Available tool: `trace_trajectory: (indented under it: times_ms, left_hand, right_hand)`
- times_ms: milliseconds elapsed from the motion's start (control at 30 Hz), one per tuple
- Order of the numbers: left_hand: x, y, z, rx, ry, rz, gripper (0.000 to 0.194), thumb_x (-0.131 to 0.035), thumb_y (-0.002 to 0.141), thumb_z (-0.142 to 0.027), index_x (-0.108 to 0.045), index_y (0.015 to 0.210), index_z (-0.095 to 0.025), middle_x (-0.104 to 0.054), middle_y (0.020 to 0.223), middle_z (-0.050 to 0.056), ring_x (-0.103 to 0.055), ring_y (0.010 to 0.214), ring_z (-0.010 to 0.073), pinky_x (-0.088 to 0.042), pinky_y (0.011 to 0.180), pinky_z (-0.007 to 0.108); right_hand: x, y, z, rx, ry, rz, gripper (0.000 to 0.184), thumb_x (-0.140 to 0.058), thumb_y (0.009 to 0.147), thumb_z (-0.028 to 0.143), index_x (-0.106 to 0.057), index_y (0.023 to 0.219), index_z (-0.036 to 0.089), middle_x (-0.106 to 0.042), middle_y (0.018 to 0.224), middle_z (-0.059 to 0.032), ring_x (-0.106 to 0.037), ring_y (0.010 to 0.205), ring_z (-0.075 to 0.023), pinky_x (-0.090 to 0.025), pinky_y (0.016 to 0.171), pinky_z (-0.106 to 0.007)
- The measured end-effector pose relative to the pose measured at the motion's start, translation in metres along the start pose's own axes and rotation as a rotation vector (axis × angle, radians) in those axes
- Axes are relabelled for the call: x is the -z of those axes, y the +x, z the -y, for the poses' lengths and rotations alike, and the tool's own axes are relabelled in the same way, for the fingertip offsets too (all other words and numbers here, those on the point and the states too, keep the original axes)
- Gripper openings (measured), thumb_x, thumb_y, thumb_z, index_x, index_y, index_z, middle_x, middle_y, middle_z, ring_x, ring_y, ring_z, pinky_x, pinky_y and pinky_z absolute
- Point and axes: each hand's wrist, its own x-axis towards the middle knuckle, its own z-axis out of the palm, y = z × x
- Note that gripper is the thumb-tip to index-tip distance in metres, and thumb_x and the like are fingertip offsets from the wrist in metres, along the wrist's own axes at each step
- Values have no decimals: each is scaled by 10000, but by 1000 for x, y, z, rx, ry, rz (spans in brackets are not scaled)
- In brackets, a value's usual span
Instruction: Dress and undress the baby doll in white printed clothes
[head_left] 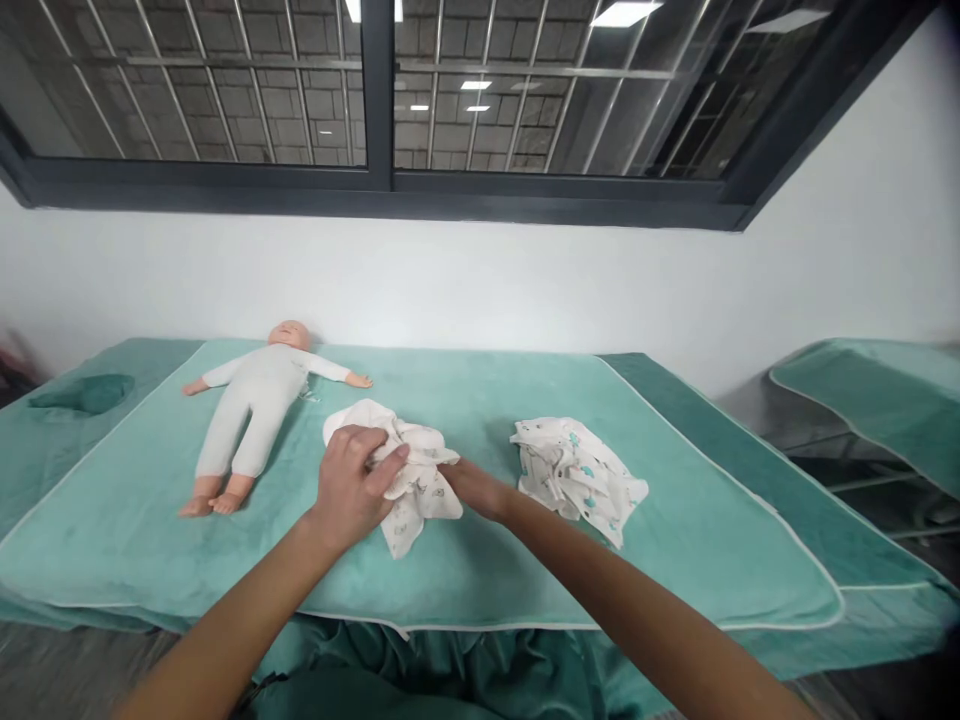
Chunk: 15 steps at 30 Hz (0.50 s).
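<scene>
Both of my hands are on a white baby garment point(409, 525) with a small print, bunched up over the green bed cover. My left hand point(358, 475) grips its left side, thumb pressed on the cloth. The fingers of my right hand point(474, 487) go in under the right side and are hidden by the fabric. To the right lies a second crumpled white baby garment point(574, 470) with a teal print, apart from my hands. A baby doll point(262, 400) in white lies on its back at the left, arms spread.
The green padded cover point(465, 590) with white piping spreads over the bed. A small dark green pillow point(82, 394) lies at the far left. Behind stand a white wall point(450, 280) and a barred window point(379, 180). Another green-covered surface point(885, 390) is at the right.
</scene>
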Motion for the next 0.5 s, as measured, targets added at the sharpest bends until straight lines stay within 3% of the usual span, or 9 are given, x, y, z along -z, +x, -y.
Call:
trace_trajectory:
  times_ms: [100, 200, 267, 367, 500]
  left_hand:
    - [-13, -31, 1, 218, -68, 254, 687, -660, 874, -251, -359, 1492, -255, -564, 1279, 138, -561, 1159, 288, -500, 956, 461]
    - [-27, -72, 4, 326, -150, 477, 925, -718, 835, -462, -219, 1573, -213, -411, 1523, 207, -406, 1409, 359, -389, 1121, 557]
    - [-36, -97, 6, 351, -95, 572, 987, -752, 786, -522, -245, 1572, -204, -346, 1584, 227, -317, 1473, 403, -282, 1168, 637]
    - [-50, -121, 7, 430, 35, 633, 835, -746, 802, -464, -384, 1515, -226, -359, 1588, 221, -330, 1471, 413, -210, 1177, 682]
    - [-62, -127, 7, 573, 143, 560, 782, -732, 814, -454, -421, 1487, -206, -364, 1574, 245, -330, 1462, 438, -208, 1159, 713]
  right_hand:
    - [-27, 16, -5, -156, 436, 80, 489, -545, 871, 577, -674, 1130, 183, -728, 987, -99, -676, 982, -284, -526, 872, -423]
    - [-46, 35, -19, -185, 562, 74, 515, -526, 860, 581, -673, 1147, 179, -744, 972, -108, -694, 960, -286, -531, 878, -432]
    - [-51, 46, -34, -173, 575, 51, 528, -484, 873, 592, -669, 1163, 191, -751, 978, -102, -697, 953, -281, -531, 889, -441]
    - [-49, 56, -57, -165, 571, 50, 541, -454, 879, 603, -666, 1178, 206, -756, 988, -95, -698, 950, -276, -529, 906, -449]
    - [-41, 55, -67, -145, 607, 84, 601, -459, 870, 643, -652, 1200, 178, -750, 997, -123, -699, 970, -290, -526, 915, -458]
